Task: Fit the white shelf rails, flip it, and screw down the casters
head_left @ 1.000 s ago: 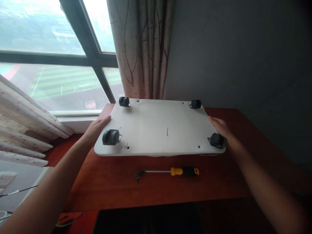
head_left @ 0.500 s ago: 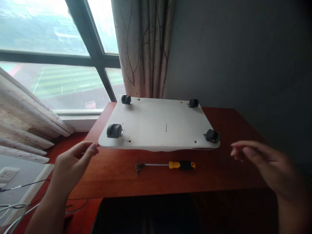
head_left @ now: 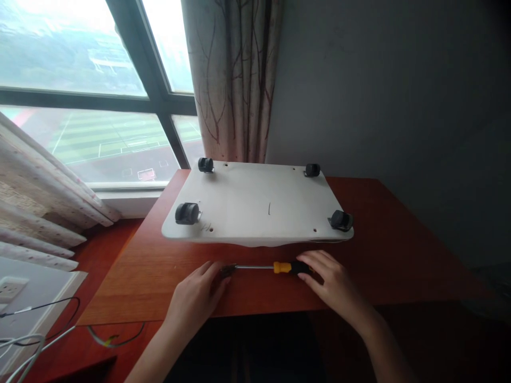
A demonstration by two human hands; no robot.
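Note:
A screwdriver (head_left: pixel 282 267) with a yellow and black handle and a metal shaft lies crosswise near the table's front. My right hand (head_left: pixel 333 279) has its thumb and fingers around the black end of the handle. Several small dark screws (head_left: pixel 228 269) cluster at the driver's tip, where my left hand (head_left: pixel 199 292) closes its fingertips about them; they partly hide them. Behind the tool rests a white board (head_left: pixel 247 202) with rounded corners. Black casters stand up at its corners, such as the near left caster (head_left: pixel 187 213) and the near right caster (head_left: pixel 340 219).
The reddish-brown wooden table (head_left: pixel 399 255) carries everything. Beyond it are a grey wall (head_left: pixel 379 90), a patterned curtain (head_left: pixel 235 80) and a window frame (head_left: pixel 157 101). Cables (head_left: pixel 40 340) hang at the lower left near a wall socket (head_left: pixel 11 290).
Both hands have come inward from beside the white board to the screwdriver, left at the screws and tip, right at the handle. The view has shifted slightly.

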